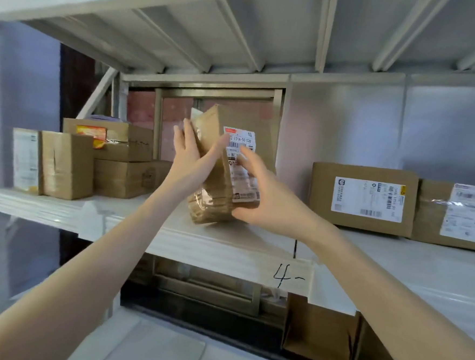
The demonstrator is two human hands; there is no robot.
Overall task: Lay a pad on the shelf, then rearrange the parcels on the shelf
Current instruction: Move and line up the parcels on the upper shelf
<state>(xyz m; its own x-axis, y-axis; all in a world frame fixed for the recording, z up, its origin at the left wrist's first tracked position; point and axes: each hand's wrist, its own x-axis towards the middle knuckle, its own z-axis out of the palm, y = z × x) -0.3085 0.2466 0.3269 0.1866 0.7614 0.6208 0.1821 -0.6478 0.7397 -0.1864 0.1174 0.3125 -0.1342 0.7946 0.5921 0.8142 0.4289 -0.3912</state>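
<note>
A brown cardboard parcel [229,117] with a white shipping label stands tilted on its lower corner on the white pad [226,243] that covers the shelf. My left hand [190,159] presses flat against its left side, fingers pointing up. My right hand [263,195] grips its lower right front, thumb across the label. A group of brown parcels [119,160] is stacked at the left of the shelf. Two labelled parcels [361,199] lean against the back wall on the right.
A metal shelf [186,13] with ribs runs overhead. A window frame [220,94] sits behind the parcel. "4-" is handwritten on the pad's front edge [286,276]. Open cardboard boxes [321,334] stand on the lower level at right.
</note>
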